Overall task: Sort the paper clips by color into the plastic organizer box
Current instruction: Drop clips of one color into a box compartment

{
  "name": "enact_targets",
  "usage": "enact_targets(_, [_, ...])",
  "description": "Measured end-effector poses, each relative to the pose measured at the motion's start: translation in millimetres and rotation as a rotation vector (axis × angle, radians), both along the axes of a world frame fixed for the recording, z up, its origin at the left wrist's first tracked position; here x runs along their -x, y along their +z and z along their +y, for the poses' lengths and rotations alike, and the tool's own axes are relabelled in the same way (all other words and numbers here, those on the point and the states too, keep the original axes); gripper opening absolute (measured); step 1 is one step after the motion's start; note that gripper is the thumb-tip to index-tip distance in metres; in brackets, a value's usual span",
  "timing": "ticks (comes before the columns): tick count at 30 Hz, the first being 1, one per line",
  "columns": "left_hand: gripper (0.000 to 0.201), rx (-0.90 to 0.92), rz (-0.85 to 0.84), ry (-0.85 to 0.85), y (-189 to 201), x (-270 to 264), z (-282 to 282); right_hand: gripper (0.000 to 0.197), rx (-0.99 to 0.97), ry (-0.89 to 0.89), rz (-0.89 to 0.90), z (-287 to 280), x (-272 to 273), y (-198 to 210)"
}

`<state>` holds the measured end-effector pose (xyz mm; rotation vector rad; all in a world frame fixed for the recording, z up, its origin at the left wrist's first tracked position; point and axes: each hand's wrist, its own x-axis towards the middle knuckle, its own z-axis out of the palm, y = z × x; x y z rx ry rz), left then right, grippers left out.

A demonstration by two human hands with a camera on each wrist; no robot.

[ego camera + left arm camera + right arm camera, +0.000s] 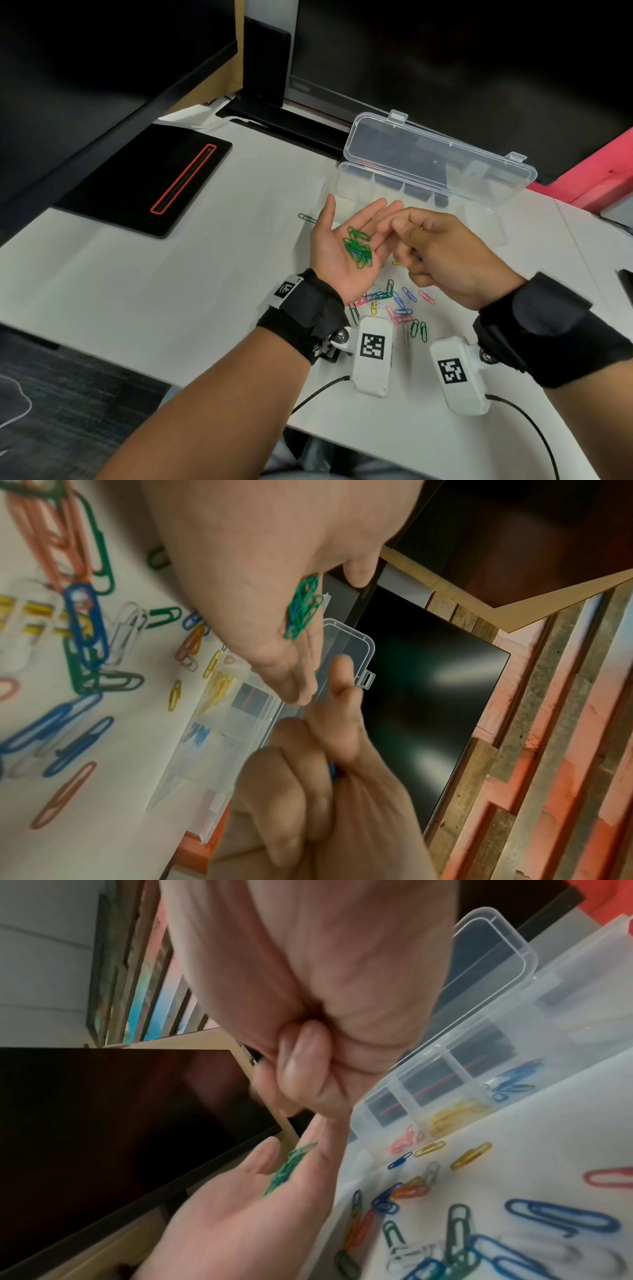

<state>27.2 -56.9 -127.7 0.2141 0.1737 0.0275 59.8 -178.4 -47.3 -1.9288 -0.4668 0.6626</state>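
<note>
We see a small heap of green paper clips [358,246] lying in the upturned palm of the left hand [346,246], whose fingers are stretched out flat and relaxed, carrying the clips without closing round them. The right hand [445,251] hovers just beside it, its fingers curled in and its fingertips at the left hand's fingertips; a trace of blue shows between its fingers in the left wrist view, but we cannot tell what it is. Beneath both hands, toward the wrists, a mixed scatter of loose clips [399,305] in blue, red, green, yellow and white lies on the white table [171,291]. Beyond the fingertips stands the clear plastic organizer box [404,185] with its lid [442,154] raised; yellow clips [455,1115] and blue clips [514,1083] fill separate compartments. One green clip [307,218] lies alone, left of the left thumb. Farther left sits a black monitor base [147,178].
</note>
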Motion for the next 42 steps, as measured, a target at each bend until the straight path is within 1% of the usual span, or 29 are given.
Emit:
enact_targets(1, [0.076, 0.0, 0.003, 0.004, -0.1, -0.2, 0.0, 0.028, -0.001, 0.007, -0.012, 0.1, 1.5, 1.3])
enact_targets(3, [0.076, 0.001, 0.011, 0.015, -0.5, -0.4, 0.4, 0.027, 0.016, 0.029, -0.104, 0.5, 3.1, 2.9])
enact_targets(5, [0.076, -0.017, 0.019, 0.013, -2.3, -1.1, 1.0, 0.018, 0.094, 0.093, -0.322, 2.6, 5.6, 4.1])
enact_targets(6, [0.076, -0.031, 0.023, 0.01, -2.2, -0.9, 1.2, 0.007, 0.181, 0.149, -0.438, 3.9, 5.7, 3.0])
enact_targets(7, [0.077, -0.043, 0.025, 0.007, -2.4, -0.8, 1.2, 0.006, 0.307, 0.194, -0.543, 5.3, 7.3, 2.6])
enact_targets(8, [0.077, -0.05, 0.024, 0.005, -2.9, -0.9, 1.0, 0.017, 0.431, 0.225, -0.637, 5.4, 6.7, -0.7])
enact_targets(9, [0.078, -0.054, 0.022, 0.001, -3.3, -1.0, 0.5, 0.025, 0.505, 0.23, -0.692, 5.8, 5.7, -3.8])
enact_targets(10, [0.078, -0.056, 0.023, -0.003, -3.0, -0.8, -0.5, 0.026, 0.528, 0.204, -0.717, 6.7, 4.1, -6.7])
enact_targets(14, [0.075, -0.061, 0.03, -0.018, -2.1, -2.0, -4.0, 0.006, 0.438, 0.089, -0.745, 10.9, -2.8, -14.9])
enact_targets(17, [0.073, -0.064, 0.026, -0.016, -2.2, -2.8, -4.1, 0.007, 0.429, 0.06, -0.742, 13.0, -8.3, -18.5])
enact_targets(22, [0.077, -0.055, 0.011, -0.02, -0.8, -2.5, -5.5, 0.002, 0.365, 0.018, -0.769, 15.4, -16.3, -19.1])
enact_targets(25, [0.075, -0.057, 0.02, -0.017, -1.6, -1.8, -3.3, 0.005, 0.365, 0.107, -0.75, 14.3, -12.4, -12.1])
enact_targets(28, [0.077, -0.084, 0.033, -0.031, 0.1, 0.3, -2.2, 0.01, 0.538, 0.251, -0.761, 12.7, -7.3, -4.8])
enact_targets(30, [0.079, -0.081, 0.041, -0.035, 4.7, 2.4, -3.8, 0.013, 0.633, 0.298, -0.783, 13.3, -6.3, -2.4])
enact_targets(33, [0.076, -0.025, 0.065, -0.02, 6.8, 3.7, -5.1, 0.02, 0.738, 0.377, -0.794, 17.3, -4.2, -2.8])
enact_targets(35, [0.077, -0.035, 0.09, -0.025, 4.8, 3.3, -5.5, 0.023, 0.778, 0.413, -0.774, 19.5, -3.6, -2.7])
enact_targets(37, [0.077, -0.053, 0.115, -0.026, 2.3, 2.9, -5.6, 0.022, 0.783, 0.416, -0.765, 20.5, -3.6, -2.2])
enact_targets(39, [0.077, -0.054, 0.116, -0.026, 0.7, 2.6, -4.5, 0.019, 0.772, 0.387, -0.808, 20.0, -1.9, -3.8])
enact_targets(41, [0.078, -0.044, 0.095, -0.015, -0.9, 2.4, -3.2, 0.017, 0.703, 0.349, -0.86, 17.1, 0.5, -8.0])
enact_targets(42, [0.077, -0.033, 0.084, -0.008, -0.4, 2.8, -2.7, 0.016, 0.631, 0.317, -0.853, 14.6, 1.4, -9.7])
